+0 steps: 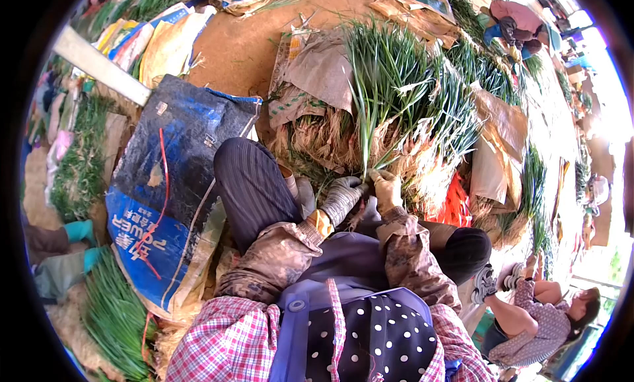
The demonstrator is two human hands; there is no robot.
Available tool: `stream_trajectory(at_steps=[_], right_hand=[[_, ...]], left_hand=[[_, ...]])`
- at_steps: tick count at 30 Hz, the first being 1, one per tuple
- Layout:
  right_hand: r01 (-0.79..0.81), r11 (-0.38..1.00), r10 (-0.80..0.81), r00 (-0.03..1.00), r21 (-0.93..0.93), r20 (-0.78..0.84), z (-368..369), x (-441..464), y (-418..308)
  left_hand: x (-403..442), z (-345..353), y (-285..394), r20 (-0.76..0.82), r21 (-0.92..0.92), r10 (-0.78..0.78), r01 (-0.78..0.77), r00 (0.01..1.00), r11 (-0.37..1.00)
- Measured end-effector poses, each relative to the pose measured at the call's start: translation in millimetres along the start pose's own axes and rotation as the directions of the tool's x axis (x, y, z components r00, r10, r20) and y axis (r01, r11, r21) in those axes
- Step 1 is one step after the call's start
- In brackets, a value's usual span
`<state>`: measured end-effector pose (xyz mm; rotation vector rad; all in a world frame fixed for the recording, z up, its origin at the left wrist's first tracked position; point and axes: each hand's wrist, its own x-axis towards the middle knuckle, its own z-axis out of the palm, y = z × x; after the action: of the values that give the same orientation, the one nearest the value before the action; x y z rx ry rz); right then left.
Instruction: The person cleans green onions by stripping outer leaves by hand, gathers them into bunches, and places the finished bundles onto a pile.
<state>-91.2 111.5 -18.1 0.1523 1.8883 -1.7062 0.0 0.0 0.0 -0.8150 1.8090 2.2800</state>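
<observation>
Both my hands meet low in the centre, in front of my lap. My left hand (343, 200), in a grey, dirty glove, has its fingers closed near the base of a few green stalks (365, 134). Close beside it, my right hand (387, 189), in a yellowish glove, pinches the lower part of the stalks. Their leaves point up and away from me. Just beyond lies a big heap of green onion-like plants (403, 78) with pale, stringy roots (422, 164) toward me. Some roots hang below my hands, partly hidden.
A blue and black sack (165, 184) lies left of my knee. Red strings (457, 202) lie right of my hands. Brown sacking (320, 68) covers part of the heap. One person (538, 322) sits at lower right, another (518, 19) bends at upper right; teal-gloved hands (80, 231) show at left.
</observation>
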Motion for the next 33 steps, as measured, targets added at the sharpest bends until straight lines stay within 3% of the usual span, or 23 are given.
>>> stream_trajectory(at_steps=[2,3,5,6,9,10,13,14,15,16,17,19,20,21,22,23,24,25,26,27,29,30,33], right_hand=[[0.042,0.917,-0.091,0.99,-0.397,-0.105,-8,13,38],[0.103,0.718,-0.203,0.977,-0.688,-0.065,-14,0,37],[0.026,0.639,-0.082,0.996,-0.769,-0.035,-2,-4,20],[0.114,0.585,-0.105,0.992,-0.803,0.064,-2,7,23],[0.166,0.468,-0.005,0.983,-0.868,0.185,-7,22,32],[0.117,0.555,-0.045,0.993,-0.823,0.11,-8,21,39],[0.418,0.135,-0.258,0.89,-0.898,0.376,-18,44,83],[0.316,0.4,-0.216,0.945,-0.86,0.247,-22,47,94],[0.196,0.635,-0.169,0.979,-0.747,0.113,-24,50,102],[-0.037,0.801,0.033,0.999,-0.597,-0.017,-40,68,126],[-0.187,0.823,0.22,0.976,-0.537,-0.004,-40,66,121],[-0.23,0.763,0.398,0.904,-0.604,0.158,-32,53,103],[-0.204,0.747,0.428,0.875,-0.633,0.224,-26,50,92],[-0.172,0.748,0.417,0.873,-0.641,0.253,-21,49,77],[-0.133,0.77,0.338,0.914,-0.624,0.223,-15,53,62],[-0.07,0.805,0.173,0.978,-0.589,0.119,-8,57,46],[0.01,0.826,-0.022,1.0,-0.563,-0.014,0,65,24],[0.126,0.65,-0.286,0.954,-0.749,-0.088,15,59,-23],[0.043,0.645,-0.314,0.925,-0.763,-0.213,15,86,-31],[-0.04,0.643,-0.342,0.879,-0.765,-0.333,14,111,-38],[-0.15,0.721,-0.123,0.933,-0.677,-0.337,23,108,-94],[-0.104,0.881,-0.024,0.964,-0.461,-0.265,3,145,-57],[0.041,0.428,-0.387,0.911,-0.903,-0.142,18,104,-65]], left_hand=[[-3,0,1,-0.05,0.089,-0.093,0.097,0.994,0.991],[-6,9,-13,-0.107,0.185,-0.074,0.093,0.991,0.978],[-1,8,-37,-0.166,0.277,0.006,0.041,0.986,0.96],[7,6,-41,-0.182,0.25,0.02,0.027,0.983,0.968],[7,5,-44,-0.134,0.058,-0.178,0.187,0.975,0.981],[-3,1,-8,-0.087,0.086,-0.357,0.364,0.93,0.927],[14,2,-55,0.176,-0.346,-0.415,0.45,0.893,0.823],[7,-1,-48,0.293,-0.527,-0.483,0.561,0.825,0.639],[-8,1,-21,0.341,-0.535,-0.413,0.536,0.844,0.653],[-22,3,4,0.388,-0.541,-0.344,0.513,0.855,0.666],[-35,2,28,0.431,-0.545,-0.277,0.492,0.859,0.679],[-54,0,84,0.34,-0.498,-0.174,0.333,0.924,0.8],[-54,-7,97,0.303,-0.488,-0.015,0.169,0.953,0.857],[-45,-16,97,0.294,-0.473,0.171,-0.013,0.94,0.881],[-36,-22,104,0.202,-0.42,0.244,-0.142,0.948,0.896],[-26,-27,112,0.113,-0.352,0.326,-0.269,0.938,0.896],[-18,-33,122,0.08,-0.308,0.278,-0.242,0.957,0.92],[-11,-38,130,0.049,-0.263,0.227,-0.207,0.973,0.942],[2,-44,123,0.044,-0.352,0.132,-0.108,0.99,0.93],[11,-46,124,0.005,-0.232,0.045,-0.043,0.999,0.972],[24,-51,117,0.004,-0.19,-0.056,0.056,0.998,0.98],[30,-51,111,0.001,-0.191,-0.085,0.083,0.996,0.978],[52,-53,75,-0.002,-0.235,-0.082,0.079,0.997,0.969]])
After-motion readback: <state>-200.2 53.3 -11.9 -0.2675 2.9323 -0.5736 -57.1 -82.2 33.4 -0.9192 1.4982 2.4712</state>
